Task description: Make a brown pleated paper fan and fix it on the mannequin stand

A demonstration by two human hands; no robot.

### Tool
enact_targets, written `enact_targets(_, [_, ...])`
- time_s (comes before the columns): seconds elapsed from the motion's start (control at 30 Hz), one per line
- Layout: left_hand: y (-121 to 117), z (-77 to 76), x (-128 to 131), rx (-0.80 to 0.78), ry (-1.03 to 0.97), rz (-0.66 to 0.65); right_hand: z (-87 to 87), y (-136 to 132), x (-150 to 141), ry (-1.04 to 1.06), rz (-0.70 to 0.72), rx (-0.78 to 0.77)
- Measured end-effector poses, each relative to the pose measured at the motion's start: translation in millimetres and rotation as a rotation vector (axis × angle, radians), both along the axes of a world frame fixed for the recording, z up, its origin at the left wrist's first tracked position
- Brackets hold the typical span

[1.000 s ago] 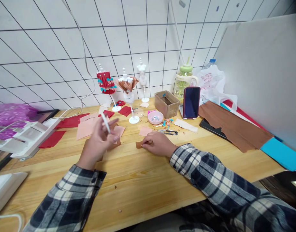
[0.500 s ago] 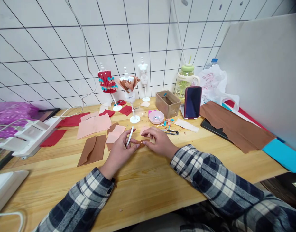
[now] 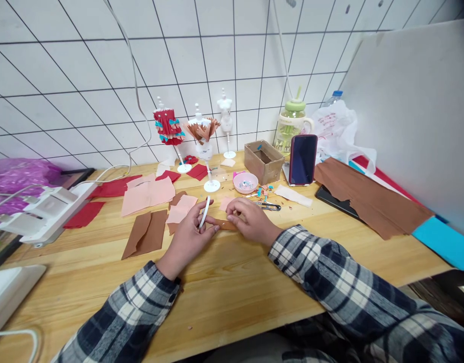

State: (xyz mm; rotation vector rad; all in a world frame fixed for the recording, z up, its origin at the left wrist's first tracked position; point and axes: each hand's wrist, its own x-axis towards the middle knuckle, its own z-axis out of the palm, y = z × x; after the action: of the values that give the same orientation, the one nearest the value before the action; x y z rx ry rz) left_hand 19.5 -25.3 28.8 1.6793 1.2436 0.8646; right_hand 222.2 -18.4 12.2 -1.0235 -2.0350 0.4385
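Note:
My left hand (image 3: 189, 237) is closed, pinching one end of a narrow brown paper strip (image 3: 225, 224) between thumb and finger. A thin, curved white thing (image 3: 205, 212), perhaps a tape roll seen edge-on, is also tucked among its fingers. At the strip's other end, my right hand (image 3: 252, 221) has its fingers curled together, and its fingertips are partly hidden. Left of my hands lies folded brown paper (image 3: 144, 234), beside pale pink pieces (image 3: 182, 209). Beyond them stands a small white dress form (image 3: 204, 151) with a pleated brown paper top.
A pink dish of small shiny bits (image 3: 245, 182), black thread snips (image 3: 269, 206), a cardboard box (image 3: 264, 161) and a propped phone (image 3: 302, 160) stand ahead to the right. Two more dress forms, one in red (image 3: 167, 126), are behind. A power strip (image 3: 46, 214) lies left.
My right hand has shifted slightly right and its fingers have curled in. More of the brown strip shows between my hands. My left hand stays almost in place.

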Motion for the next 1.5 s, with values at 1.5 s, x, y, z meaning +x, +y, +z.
enact_targets(1.5, [7.8,-12.7,-11.1,0.215,0.169,-0.054,-6.1,4.8,9.5,-0.260,-0.197,-0.162])
